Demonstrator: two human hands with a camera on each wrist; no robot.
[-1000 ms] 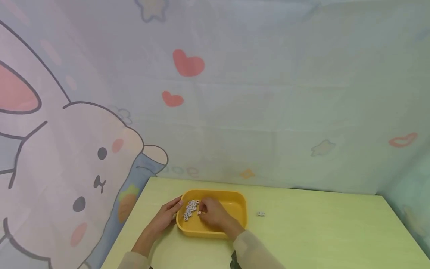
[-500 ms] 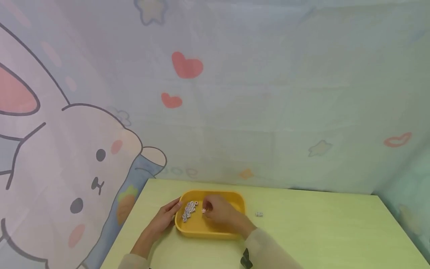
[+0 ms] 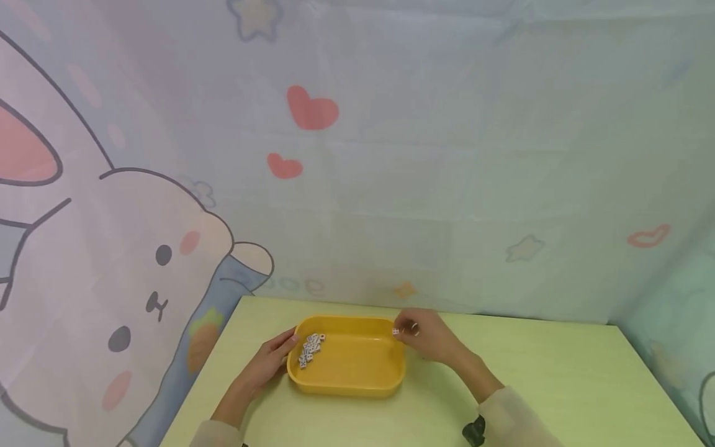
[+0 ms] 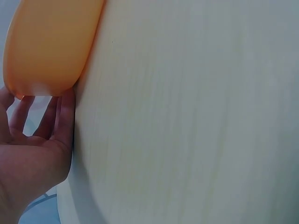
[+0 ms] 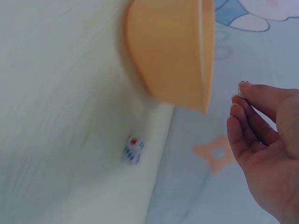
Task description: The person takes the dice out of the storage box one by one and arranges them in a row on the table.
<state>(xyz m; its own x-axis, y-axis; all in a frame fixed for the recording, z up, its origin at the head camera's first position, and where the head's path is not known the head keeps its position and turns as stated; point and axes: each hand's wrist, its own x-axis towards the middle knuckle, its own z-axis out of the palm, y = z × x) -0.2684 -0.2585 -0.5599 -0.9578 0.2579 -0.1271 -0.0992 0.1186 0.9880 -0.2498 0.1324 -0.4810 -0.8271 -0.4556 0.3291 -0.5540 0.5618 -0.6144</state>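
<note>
A yellow rectangular tray (image 3: 346,391) lies on the table, with a cluster of small white dice (image 3: 310,349) at its left end. My left hand (image 3: 269,361) grips that end, thumb at the rim and the other fingers against the outer wall, as the left wrist view shows. My right hand (image 3: 432,336) pinches one white die (image 3: 395,331) between thumb and fingertips, raised at the tray's right rim. On the table below, dice with red and blue dots (image 5: 133,150) show in the right wrist view; the right hand mostly hides them in the head view.
The pale green table (image 3: 547,379) extends to the right of the tray. Behind it hangs a light cloth backdrop (image 3: 391,248) printed with a rabbit, hearts and stars. A dark cable (image 3: 706,403) curves at the far right edge.
My right hand has lifted the pinched die out of the tray and moved right, to the right rim. The left hand stays at the tray's left end.
</note>
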